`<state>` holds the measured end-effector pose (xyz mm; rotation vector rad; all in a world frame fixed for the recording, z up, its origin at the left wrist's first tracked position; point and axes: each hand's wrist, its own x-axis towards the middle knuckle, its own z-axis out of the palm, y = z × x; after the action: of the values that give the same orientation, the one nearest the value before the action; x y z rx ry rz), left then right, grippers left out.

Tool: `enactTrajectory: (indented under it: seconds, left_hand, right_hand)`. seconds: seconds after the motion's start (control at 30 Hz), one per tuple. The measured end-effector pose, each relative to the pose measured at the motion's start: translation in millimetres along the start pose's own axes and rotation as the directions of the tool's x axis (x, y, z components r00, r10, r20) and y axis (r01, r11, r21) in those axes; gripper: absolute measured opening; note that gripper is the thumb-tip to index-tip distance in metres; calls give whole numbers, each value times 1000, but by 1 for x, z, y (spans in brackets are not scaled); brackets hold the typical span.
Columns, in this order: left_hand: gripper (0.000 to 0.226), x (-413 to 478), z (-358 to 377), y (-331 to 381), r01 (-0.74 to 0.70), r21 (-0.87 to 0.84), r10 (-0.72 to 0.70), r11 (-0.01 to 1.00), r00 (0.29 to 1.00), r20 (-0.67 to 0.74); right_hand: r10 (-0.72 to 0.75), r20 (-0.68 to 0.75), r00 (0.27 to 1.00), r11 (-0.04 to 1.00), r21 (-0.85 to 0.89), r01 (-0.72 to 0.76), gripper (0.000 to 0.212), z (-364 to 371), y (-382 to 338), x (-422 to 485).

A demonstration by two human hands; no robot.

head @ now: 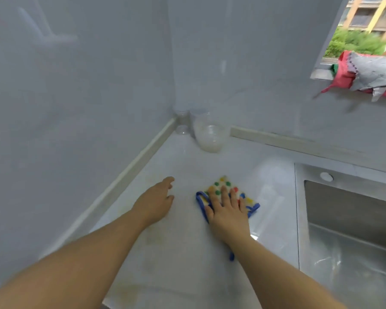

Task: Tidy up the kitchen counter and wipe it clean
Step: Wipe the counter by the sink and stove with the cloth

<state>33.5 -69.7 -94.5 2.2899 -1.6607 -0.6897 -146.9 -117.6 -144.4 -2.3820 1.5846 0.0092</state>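
Note:
A white cloth with coloured dots and a blue edge (223, 186) lies flat on the pale counter (183, 241). My right hand (228, 210) presses on it with straight, spread fingers. My left hand (156, 200) hovers or rests over the bare counter to the left of the cloth, fingers relaxed and holding nothing. In the far corner stands a clear plastic container with a whitish residue (208, 136), beside a small clear cup (182, 123).
A steel sink (352, 253) is sunk into the counter on the right. Grey walls close the left and back sides. Red and grey rags (370, 74) hang over the window sill at the upper right.

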Motion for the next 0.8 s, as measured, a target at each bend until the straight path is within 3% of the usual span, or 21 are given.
enactTrajectory:
  seconds: [0.07,0.2,0.33,0.4,0.47,0.57,0.63,0.7,0.8]
  left_hand:
    - [49,-12,-5,-25,-35,21,35,999,999,29]
    - [44,-19,-15,-57,-78,57,75,995,996,51]
    - [42,-25,-18,-51,-146,39,143,989,988,65]
    - [42,-26,-14,-39,-215,43,212,976,976,54]
    - [44,-23,-9,-22,-298,56,295,953,954,46]
    - [55,-18,13,12,-457,181,420,871,883,209]
    - [64,-13,33,40,-524,251,439,814,838,325]
    - [65,-9,52,65,-508,243,412,826,839,355]
    - [58,-6,75,93,-422,255,311,870,872,378]
  right_hand:
    - [89,-15,996,995,-42,-89,53,0,-4,-10]
    - [377,21,926,924,52,-378,55,6,-28,-41]
    - [286,37,958,943,169,-288,51,7,-47,-44]
    - [261,12,965,881,405,-243,47,-6,-43,-45]
    - [349,-68,935,797,545,-258,44,-19,-30,-52]
    - [487,-123,865,839,341,-424,37,-33,5,-61]
    - [466,-13,884,874,158,-459,21,-38,26,-63]
    - [411,92,907,905,78,-418,12,-38,36,-64]
    - [383,90,919,922,15,-386,21,-37,50,-58]
